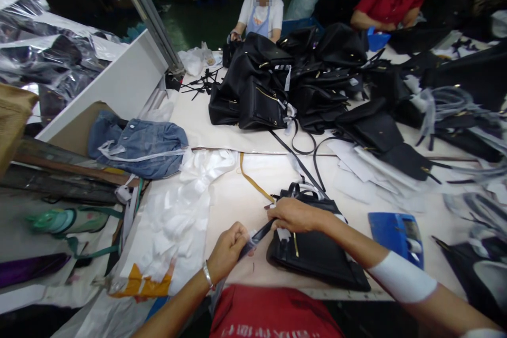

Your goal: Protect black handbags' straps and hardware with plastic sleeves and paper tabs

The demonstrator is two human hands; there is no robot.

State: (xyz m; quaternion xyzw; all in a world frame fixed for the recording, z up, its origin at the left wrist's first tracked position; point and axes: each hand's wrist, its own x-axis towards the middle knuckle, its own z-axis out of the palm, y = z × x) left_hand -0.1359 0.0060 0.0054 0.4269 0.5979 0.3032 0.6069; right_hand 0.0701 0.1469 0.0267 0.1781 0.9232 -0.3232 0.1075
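A black bag (pixel 317 256) with a gold zipper lies on the table in front of me. A black strap (pixel 263 231) stretches from it to the left, with a bit of clear plastic near its left end. My left hand (pixel 227 248), a silver bracelet at its wrist, pinches that end. Over the bag's upper left side, my right hand (pixel 293 215) is closed on the strap's other part. White wrapping hangs just below my right fingers. A mustard-coloured cord (pixel 253 180) runs from the table's middle seam toward my right hand.
Black bags (pixel 257 100) are heaped across the far side. White plastic sheets (pixel 174 211) and a denim bag (pixel 137 142) lie left. Right of my bag sits a blue box (pixel 396 237). Two people (pixel 263 10) work opposite. A white panel (pixel 106 84) borders the left.
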